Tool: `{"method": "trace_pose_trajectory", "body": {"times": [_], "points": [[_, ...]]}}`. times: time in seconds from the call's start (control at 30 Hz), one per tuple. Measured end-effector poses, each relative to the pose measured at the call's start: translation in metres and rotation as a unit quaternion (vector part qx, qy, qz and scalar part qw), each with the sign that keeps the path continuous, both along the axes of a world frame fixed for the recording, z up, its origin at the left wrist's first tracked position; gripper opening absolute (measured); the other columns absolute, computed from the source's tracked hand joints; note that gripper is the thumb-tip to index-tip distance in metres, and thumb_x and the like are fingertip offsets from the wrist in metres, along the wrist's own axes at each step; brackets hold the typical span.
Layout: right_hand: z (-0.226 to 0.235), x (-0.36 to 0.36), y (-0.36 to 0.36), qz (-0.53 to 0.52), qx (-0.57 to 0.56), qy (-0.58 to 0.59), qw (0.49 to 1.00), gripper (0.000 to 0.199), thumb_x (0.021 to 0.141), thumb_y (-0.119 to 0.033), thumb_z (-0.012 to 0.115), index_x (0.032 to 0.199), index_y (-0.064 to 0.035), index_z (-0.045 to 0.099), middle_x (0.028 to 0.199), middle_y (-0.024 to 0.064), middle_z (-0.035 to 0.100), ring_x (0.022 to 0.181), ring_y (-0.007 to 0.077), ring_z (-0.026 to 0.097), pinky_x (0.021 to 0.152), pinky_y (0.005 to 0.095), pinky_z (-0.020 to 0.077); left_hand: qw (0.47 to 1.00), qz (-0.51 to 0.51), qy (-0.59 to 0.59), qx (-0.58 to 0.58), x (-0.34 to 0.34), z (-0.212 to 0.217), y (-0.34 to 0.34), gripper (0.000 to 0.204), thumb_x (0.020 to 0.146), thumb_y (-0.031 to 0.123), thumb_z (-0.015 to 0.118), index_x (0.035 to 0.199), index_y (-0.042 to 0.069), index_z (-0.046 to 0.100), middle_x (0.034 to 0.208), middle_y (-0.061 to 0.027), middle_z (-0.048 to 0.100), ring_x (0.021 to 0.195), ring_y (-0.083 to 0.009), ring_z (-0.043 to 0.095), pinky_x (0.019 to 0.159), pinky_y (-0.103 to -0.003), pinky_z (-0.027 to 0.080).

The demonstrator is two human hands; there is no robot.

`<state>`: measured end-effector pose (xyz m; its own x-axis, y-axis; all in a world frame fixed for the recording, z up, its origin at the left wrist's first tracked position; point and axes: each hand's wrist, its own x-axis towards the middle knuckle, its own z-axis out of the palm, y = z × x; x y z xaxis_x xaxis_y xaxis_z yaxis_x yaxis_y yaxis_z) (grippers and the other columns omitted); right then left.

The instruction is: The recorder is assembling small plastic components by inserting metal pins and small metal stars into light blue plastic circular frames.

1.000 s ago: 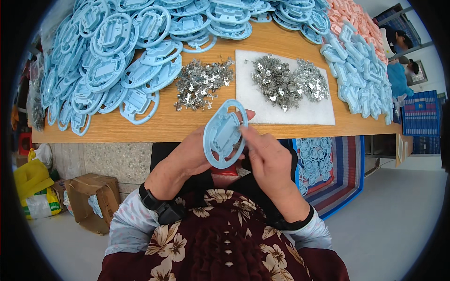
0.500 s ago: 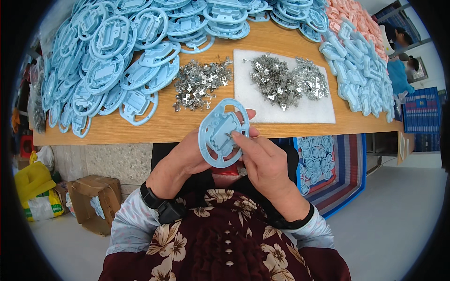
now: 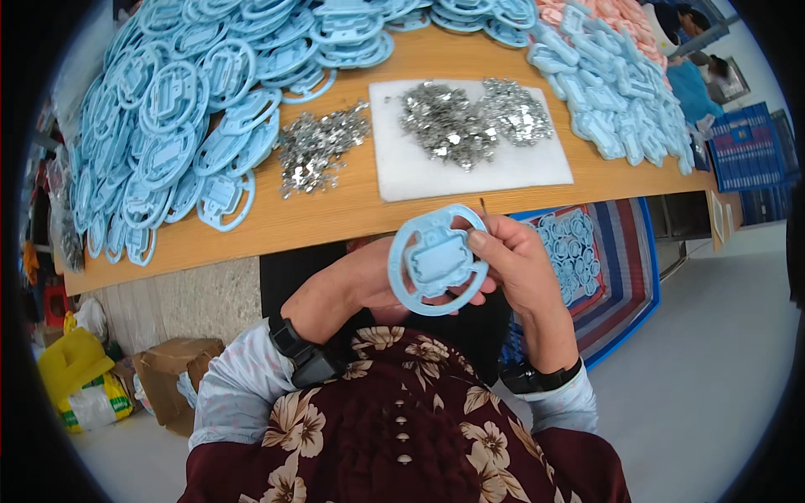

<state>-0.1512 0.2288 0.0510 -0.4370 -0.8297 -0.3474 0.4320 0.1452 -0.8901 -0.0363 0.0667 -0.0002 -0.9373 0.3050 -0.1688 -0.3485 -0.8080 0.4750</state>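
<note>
A light blue oval plastic ring part [image 3: 440, 256], with a recessed rectangular housing in its middle, is held over my lap in front of the table edge. My left hand [image 3: 366, 275] grips it from the left and behind, so most of those fingers are hidden. On the other side, the thumb of my right hand [image 3: 524, 261] presses on the part's right rim, its fingers curled behind. A thin dark tip [image 3: 483, 206] sticks up by my right fingers; its kind I cannot make out.
Similar blue parts [image 3: 172, 96] are heaped at the table's left. Small metal clips [image 3: 319, 147] lie loose, and more [image 3: 449, 126] sit on a white foam sheet [image 3: 478, 180]. Blue [image 3: 620, 92] and pink pieces [image 3: 608, 21] are piled right. A striped container [image 3: 625, 293] below holds blue parts.
The blue part has shifted right and tilted in my hands. My right hand has moved from pointing at its middle to gripping its right rim. The whole view has shifted slightly.
</note>
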Motion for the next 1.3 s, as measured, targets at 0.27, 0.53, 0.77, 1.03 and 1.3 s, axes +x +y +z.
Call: {"method": "trace_pose_trajectory", "body": {"times": [0.27, 0.53, 0.77, 1.03, 1.3], "points": [[-0.091, -0.097, 0.206, -0.268, 0.204, 0.206, 0.919, 0.023, 0.095, -0.024, 0.065, 0.110, -0.0064, 0.066, 0.073, -0.0067, 0.055, 0.051, 0.0017, 0.042, 0.044, 0.0199, 0.0272, 0.928, -0.049, 0.002, -0.369, 0.016, 0.055, -0.026, 0.045, 0.108, 0.022, 0.042, 0.149, 0.003, 0.040, 0.125, -0.0179, 0.064, 0.111, -0.0219, 0.065, 0.093, -0.032, 0.056], [-0.205, -0.123, 0.285, -0.405, 0.205, 0.305, 0.837, 0.027, 0.100, -0.027, 0.061, 0.100, -0.0023, 0.069, 0.066, -0.0070, 0.044, 0.054, 0.0042, 0.039, 0.049, 0.0246, 0.0286, 0.505, 0.195, 0.038, -0.840, -0.040, 0.077, -0.130, 0.036, 0.092, 0.015, 0.062, 0.126, 0.006, 0.062, 0.111, -0.0114, 0.067, 0.091, -0.0265, 0.066, 0.075, -0.038, 0.054], [-0.105, -0.070, 0.138, -0.266, 0.174, 0.418, 0.851, 0.016, 0.100, -0.011, 0.059, 0.103, 0.0006, 0.070, 0.081, -0.0015, 0.061, 0.074, 0.0058, 0.050, 0.068, 0.0229, 0.0436, 0.228, 0.312, 0.083, -0.918, -0.097, 0.078, -0.195, 0.042, 0.077, 0.004, 0.065, 0.119, 0.009, 0.064, 0.110, -0.0105, 0.059, 0.104, -0.0328, 0.056, 0.091, -0.043, 0.049], [-0.060, -0.058, 0.105, -0.192, 0.132, 0.436, 0.869, 0.014, 0.097, -0.006, 0.061, 0.103, 0.0027, 0.071, 0.077, -0.0001, 0.061, 0.069, 0.0062, 0.050, 0.063, 0.0239, 0.0434, 0.136, 0.178, 0.058, -0.973, -0.128, 0.098, -0.233, 0.032, 0.081, 0.004, 0.063, 0.111, 0.014, 0.067, 0.103, -0.0052, 0.063, 0.096, -0.0280, 0.064, 0.079, -0.042, 0.055], [-0.029, -0.056, 0.084, -0.191, 0.083, 0.474, 0.856, 0.017, 0.098, -0.008, 0.059, 0.104, 0.0019, 0.071, 0.071, 0.0005, 0.059, 0.063, 0.0058, 0.049, 0.057, 0.0231, 0.0401, 0.082, 0.324, 0.160, -0.929, -0.119, 0.111, -0.244, 0.009, 0.082, 0.009, 0.064, 0.091, 0.011, 0.064, 0.089, -0.0066, 0.061, 0.075, -0.0319, 0.066, 0.062, -0.041, 0.054]]}}
